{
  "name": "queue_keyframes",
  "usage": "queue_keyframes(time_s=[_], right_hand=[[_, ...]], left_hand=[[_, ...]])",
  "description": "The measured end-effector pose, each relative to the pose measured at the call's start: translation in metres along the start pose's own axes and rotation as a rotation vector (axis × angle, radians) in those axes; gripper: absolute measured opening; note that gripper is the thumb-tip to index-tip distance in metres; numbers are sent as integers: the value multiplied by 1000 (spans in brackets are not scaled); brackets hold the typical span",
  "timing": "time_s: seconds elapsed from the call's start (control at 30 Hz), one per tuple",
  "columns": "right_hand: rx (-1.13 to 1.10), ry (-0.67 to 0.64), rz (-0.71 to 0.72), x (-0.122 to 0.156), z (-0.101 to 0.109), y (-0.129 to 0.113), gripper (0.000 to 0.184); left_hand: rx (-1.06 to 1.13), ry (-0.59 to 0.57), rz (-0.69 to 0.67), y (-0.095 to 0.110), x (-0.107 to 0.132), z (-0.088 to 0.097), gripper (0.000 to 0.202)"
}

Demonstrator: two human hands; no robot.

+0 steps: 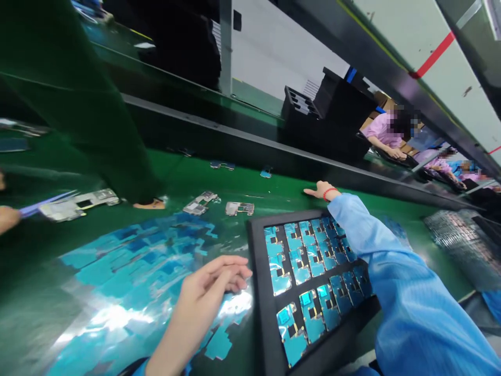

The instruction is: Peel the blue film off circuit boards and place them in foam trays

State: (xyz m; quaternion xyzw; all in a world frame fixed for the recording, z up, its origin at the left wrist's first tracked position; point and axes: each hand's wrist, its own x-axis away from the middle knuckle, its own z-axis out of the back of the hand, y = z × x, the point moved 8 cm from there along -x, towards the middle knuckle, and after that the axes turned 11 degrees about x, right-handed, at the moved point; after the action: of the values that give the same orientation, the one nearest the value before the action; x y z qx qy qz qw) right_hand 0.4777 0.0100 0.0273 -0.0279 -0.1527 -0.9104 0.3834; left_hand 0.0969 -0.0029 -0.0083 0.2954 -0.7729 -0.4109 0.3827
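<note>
Writing: none can be read | Left hand (213,284): laid flat on shiny sheet (129,292), fingers loosely open, nothing held, black tray (258,271) just beside fingertips | Right hand (323,190): stretched far over tray, open on green belt (282,190), nothing gripped

Left hand (213,282) rests flat on glossy blue sheet (129,271) — right hand (323,190) reaches past black tray (260,292).

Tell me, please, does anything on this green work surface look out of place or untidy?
Mostly orderly. The black tray holds blue parts in neat rows, beside the left hand. What stands out is two small blue pieces lying alone near the far rail, apart from the rest. The right hand reaches out past the tray, near them.
</note>
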Motion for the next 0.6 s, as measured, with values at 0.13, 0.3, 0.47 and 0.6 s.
queue_keyframes(time_s=[0.13, 0.3, 0.47, 0.6], right_hand=[[-20, 21, -59, -5, -25, -1, 55], [-91, 49, -49, -14, -26, -9, 47], [-180, 137, 124, 8, 1, 4, 72], [-253, 174, 405, 82, 12, 46, 91]], left_hand=[[-31, 32, -6, 3, 1, 1, 30], [-61, 57, -47, 6, 0, 5, 30], [-55, 64, -53, 8, -2, 5, 30], [-87, 90, -63, 5, -1, 20, 32]])
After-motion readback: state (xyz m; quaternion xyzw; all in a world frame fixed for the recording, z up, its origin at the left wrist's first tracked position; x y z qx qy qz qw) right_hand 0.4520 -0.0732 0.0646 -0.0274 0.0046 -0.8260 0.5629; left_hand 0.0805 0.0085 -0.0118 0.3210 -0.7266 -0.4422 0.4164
